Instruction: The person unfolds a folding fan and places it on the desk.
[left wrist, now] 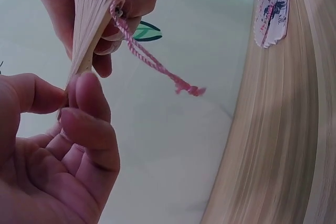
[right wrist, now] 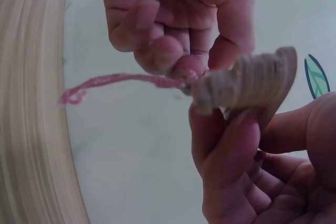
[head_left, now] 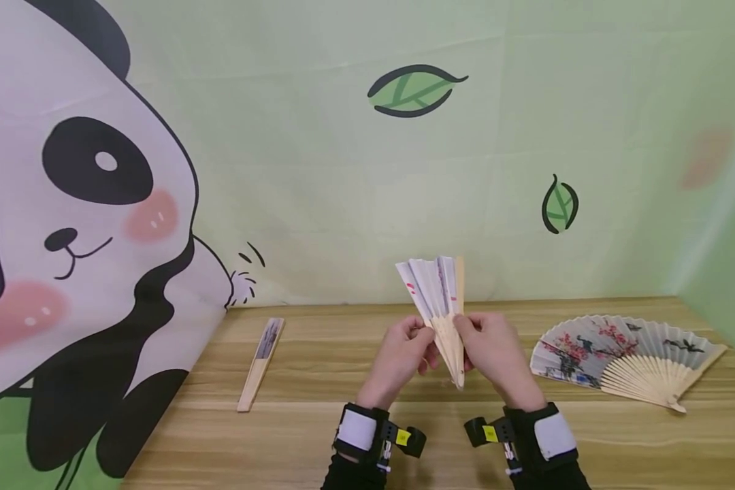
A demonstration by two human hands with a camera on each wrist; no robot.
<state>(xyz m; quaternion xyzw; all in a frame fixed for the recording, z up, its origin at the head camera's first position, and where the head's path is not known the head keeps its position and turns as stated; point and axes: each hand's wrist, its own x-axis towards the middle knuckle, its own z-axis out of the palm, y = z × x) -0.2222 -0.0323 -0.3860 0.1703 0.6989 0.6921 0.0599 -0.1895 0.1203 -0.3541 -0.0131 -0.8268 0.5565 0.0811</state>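
Observation:
Above the middle of the table, both hands hold a partly spread folding fan [head_left: 427, 282] with white pleated paper, pink marks and pale wooden ribs. My left hand [head_left: 398, 350] pinches its left edge between thumb and fingers. At the opposite side, my right hand [head_left: 493, 347] grips the outer rib, thumb on the front. A pink twisted cord [left wrist: 152, 61] hangs from the fan's pivot end in the left wrist view. Seen from the right wrist, the stacked rib ends [right wrist: 247, 80] lie between thumb and fingers. Part of the fan's lower half is hidden behind the fingers.
To the right, a fully spread fan [head_left: 618, 347] with painted blossoms lies on the wooden table [head_left: 306, 435]. A folded fan [head_left: 261, 364] lies to the left. Behind the table hangs a green cloth backdrop [head_left: 318, 170] with a panda and leaves.

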